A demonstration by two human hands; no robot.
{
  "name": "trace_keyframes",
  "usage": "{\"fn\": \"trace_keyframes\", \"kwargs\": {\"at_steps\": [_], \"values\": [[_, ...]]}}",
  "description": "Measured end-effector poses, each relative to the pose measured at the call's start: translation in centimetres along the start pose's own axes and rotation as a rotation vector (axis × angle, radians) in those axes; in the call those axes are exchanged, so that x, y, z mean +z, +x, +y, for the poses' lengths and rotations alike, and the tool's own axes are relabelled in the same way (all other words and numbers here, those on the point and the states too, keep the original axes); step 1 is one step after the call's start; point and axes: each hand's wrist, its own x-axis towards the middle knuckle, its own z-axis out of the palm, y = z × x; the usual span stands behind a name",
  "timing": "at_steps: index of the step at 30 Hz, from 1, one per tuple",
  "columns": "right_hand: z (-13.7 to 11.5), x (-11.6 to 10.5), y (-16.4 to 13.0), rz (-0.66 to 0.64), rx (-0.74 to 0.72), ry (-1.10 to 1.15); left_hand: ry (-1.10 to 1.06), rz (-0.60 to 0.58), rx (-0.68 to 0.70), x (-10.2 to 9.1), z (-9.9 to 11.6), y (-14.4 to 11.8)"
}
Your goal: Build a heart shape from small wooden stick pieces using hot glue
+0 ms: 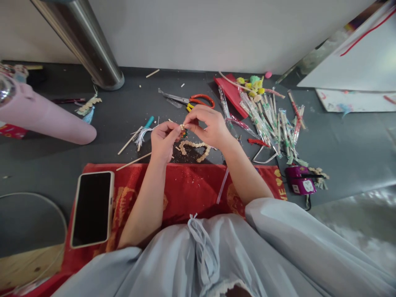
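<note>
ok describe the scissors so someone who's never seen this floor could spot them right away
Start at the slanted metal pole at top left and move right along the dark grey floor. The scissors lie flat just beyond the person's right hand, left of the red paper sheet. They are the only tool with silver blades and orange-red loop handles, unlike the wrapped sticks heaped further right.

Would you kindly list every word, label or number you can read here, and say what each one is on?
"HE": yellow letters, with small yellow hearts above them, at the right edge of the red cloth; the word is cut off by the right forearm.
Purple box: white label with marks, too blurred to read.
Wrapped sticks: green print, too small to read.
Phone: dark screen, no text.
</note>
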Motion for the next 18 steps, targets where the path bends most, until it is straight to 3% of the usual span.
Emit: {"fn": "trace_keyframes", "kwargs": {"at_steps": [18], "values": [[-0.13, 0.02, -0.08, -0.015, 0.041, -0.008, 0.028, -0.022, -0.027, -0.38, 0.54, 0.06]]}}
